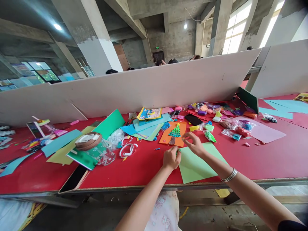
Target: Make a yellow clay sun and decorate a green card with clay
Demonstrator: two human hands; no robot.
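Lap: pale cloth (162, 210) with pink pictures, down below the edge of the red table (134, 175).
Arms: 2 bare arms reach over the table, and shiny bangles (229, 175) go round the right wrist.
Left hand (171, 158): just below the orange card (183, 126), fingers curled in together, closed on a small green bit (178, 151) that peeks out by the thumb.
Right hand (194, 145): above the top of the light green paper (198, 166), fingers bent, tips near the card's right edge. I cannot tell if they pinch anything.
Orange card: flat on the table, just past the 2 hands. It has a tree with a bumpy green top (175, 131) and a brown trunk (172, 140).
Light green paper: flat, partly under the right arm.
Left side: a clear cup (103, 154) with a brown lid (88, 141), near a white loop (127, 150).
Back of table: a yellow picture sheet (149, 113) on blue papers (154, 124), a black phone (193, 120) and bags of bright stuff (243, 128).
Wall: a long white board (154, 86) behind it all.
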